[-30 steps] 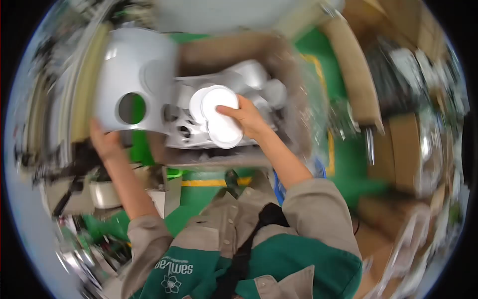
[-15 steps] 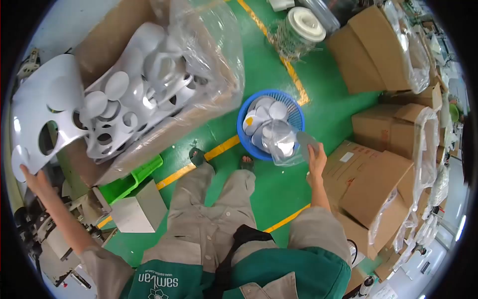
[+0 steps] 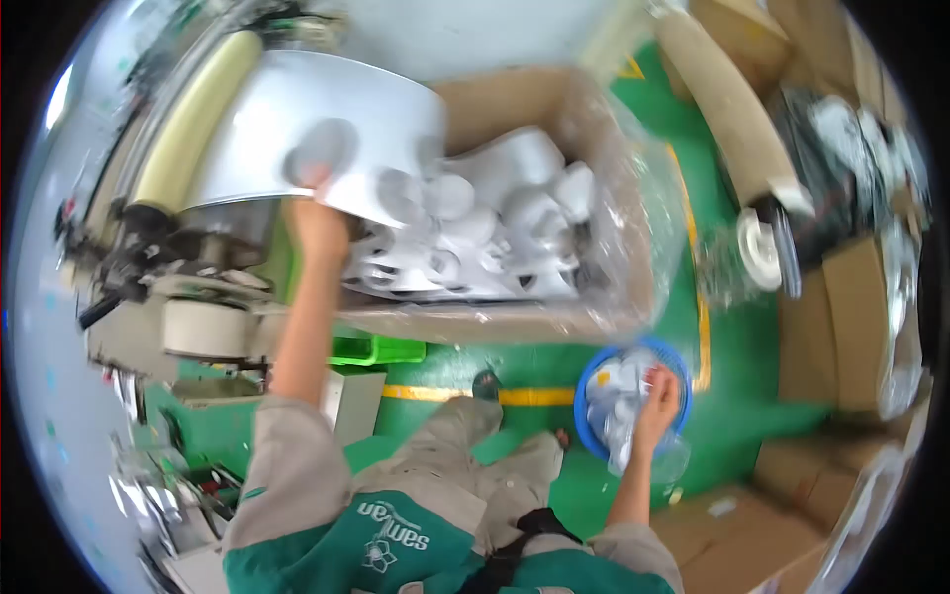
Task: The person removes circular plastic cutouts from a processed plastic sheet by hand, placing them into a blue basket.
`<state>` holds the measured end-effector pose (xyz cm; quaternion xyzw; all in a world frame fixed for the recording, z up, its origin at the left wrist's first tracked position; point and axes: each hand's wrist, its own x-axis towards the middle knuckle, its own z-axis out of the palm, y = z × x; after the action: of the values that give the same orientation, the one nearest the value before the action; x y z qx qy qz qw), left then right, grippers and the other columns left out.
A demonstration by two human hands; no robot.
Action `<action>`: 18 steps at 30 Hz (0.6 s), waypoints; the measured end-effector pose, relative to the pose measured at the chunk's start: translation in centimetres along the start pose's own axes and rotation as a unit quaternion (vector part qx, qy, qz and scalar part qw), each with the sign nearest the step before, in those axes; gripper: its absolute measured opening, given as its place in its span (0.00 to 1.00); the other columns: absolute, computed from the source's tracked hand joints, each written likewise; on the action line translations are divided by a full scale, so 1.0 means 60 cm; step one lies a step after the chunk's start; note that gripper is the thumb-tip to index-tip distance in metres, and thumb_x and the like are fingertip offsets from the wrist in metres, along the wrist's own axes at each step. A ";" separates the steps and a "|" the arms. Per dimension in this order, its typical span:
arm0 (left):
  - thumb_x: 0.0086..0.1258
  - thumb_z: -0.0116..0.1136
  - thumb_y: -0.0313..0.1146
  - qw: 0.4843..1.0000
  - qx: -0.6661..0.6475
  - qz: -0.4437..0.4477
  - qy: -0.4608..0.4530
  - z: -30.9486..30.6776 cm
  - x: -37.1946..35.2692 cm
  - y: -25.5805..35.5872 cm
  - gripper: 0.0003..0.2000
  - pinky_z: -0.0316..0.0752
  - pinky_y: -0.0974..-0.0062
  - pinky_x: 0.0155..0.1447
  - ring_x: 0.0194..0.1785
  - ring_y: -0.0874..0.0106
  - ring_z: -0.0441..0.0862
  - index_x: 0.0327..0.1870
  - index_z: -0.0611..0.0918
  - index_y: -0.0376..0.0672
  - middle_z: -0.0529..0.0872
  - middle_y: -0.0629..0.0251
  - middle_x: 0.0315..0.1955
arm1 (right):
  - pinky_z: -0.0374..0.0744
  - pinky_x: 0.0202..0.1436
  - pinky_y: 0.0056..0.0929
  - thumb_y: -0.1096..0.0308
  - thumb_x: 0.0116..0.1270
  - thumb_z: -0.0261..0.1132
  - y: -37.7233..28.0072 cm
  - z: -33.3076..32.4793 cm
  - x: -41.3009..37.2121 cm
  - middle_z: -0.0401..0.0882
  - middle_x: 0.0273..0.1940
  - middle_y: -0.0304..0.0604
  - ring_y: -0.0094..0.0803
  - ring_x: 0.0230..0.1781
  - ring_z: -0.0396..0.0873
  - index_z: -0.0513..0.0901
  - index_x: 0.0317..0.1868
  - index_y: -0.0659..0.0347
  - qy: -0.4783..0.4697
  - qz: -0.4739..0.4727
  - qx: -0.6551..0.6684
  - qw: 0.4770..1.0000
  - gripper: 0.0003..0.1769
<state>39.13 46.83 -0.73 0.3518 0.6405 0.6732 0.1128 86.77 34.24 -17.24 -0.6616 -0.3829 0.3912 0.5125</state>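
My left hand (image 3: pixel 321 223) is at the lower edge of a large, curved white plastic sheet (image 3: pixel 366 89), fingers closed on it beside a grey round shape. That sheet leans over a cardboard box (image 3: pixel 475 322) full of white sheets with round holes and loose white discs (image 3: pixel 450 196). Over to the right, my right hand (image 3: pixel 656 401) is above a blue basket (image 3: pixel 582 416) of white discs, its fingers curled and smeared by motion. Whether it holds anything, I cannot tell. Clear plastic (image 3: pixel 673 460) hangs over the basket's near rim.
A pale yellow roller (image 3: pixel 198 119) and machine parts stand at left. Below the box are a green crate (image 3: pixel 396 349) and a white block (image 3: pixel 358 404). A cardboard tube (image 3: pixel 722 99), a white-lidded container (image 3: pixel 758 252) and cardboard boxes (image 3: pixel 732 535) line the right side.
The view has swung left. My left hand has shifted along the sheet's edge, away from the disc at its corner. My right hand has moved in over the basket; the disc it held no longer shows clearly.
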 end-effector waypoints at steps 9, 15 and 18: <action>0.67 0.53 0.41 0.974 -0.150 -0.138 -0.100 0.026 -0.052 0.044 0.17 0.65 0.83 0.43 0.38 0.83 0.69 0.46 0.78 0.35 0.78 0.71 0.34 | 0.68 0.56 0.36 0.65 0.54 0.68 -0.440 0.604 0.112 0.68 0.57 0.48 0.36 0.56 0.68 0.62 0.62 0.59 -0.575 -0.139 0.038 0.805 0.36; 0.62 0.59 0.43 0.943 -0.247 -0.206 0.079 -0.021 0.009 0.066 0.28 0.62 0.75 0.57 0.52 0.72 0.71 0.58 0.67 0.35 0.78 0.64 0.47 | 0.73 0.45 0.26 0.64 0.65 0.58 -0.344 0.542 0.229 0.77 0.45 0.39 0.27 0.45 0.75 0.71 0.52 0.58 -0.238 0.257 0.444 0.825 0.16; 0.64 0.57 0.37 0.933 -0.271 -0.119 0.206 -0.056 0.056 0.071 0.18 0.66 0.75 0.53 0.47 0.73 0.74 0.50 0.72 0.34 0.78 0.64 0.42 | 0.73 0.49 0.27 0.70 0.62 0.61 -0.435 0.570 0.203 0.76 0.47 0.42 0.29 0.45 0.75 0.70 0.54 0.63 -0.442 0.098 0.335 0.826 0.20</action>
<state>35.91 45.54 4.64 0.0833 0.4804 0.8603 0.1487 57.73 62.95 0.98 -0.2394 -0.3474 0.7943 0.4372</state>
